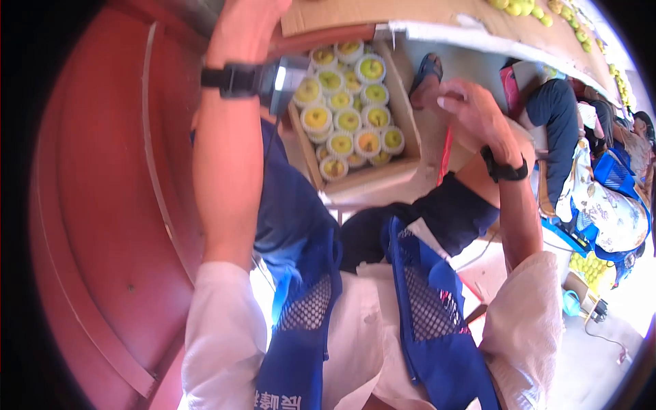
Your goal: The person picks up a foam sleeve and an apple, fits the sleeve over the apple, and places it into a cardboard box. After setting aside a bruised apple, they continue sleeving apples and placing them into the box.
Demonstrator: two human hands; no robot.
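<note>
Evidently, sleeved fruit (317,117) sits snug in the box (374,179), likely against bruising | my right hand (476,115): grip half-open, seemingly empty | left hand (254,15) near worktop (328,17): cropped, can't tell grip

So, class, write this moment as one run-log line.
left hand: partly out of view | right hand: raised, fingers bent | box: holds sleeved round fruit

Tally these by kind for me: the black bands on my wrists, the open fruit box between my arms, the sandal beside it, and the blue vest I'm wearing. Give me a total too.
Black bands: 2, left wrist and right wrist
Fruit box: 1
Sandal: 1
Blue vest: 1
Total: 5
</note>
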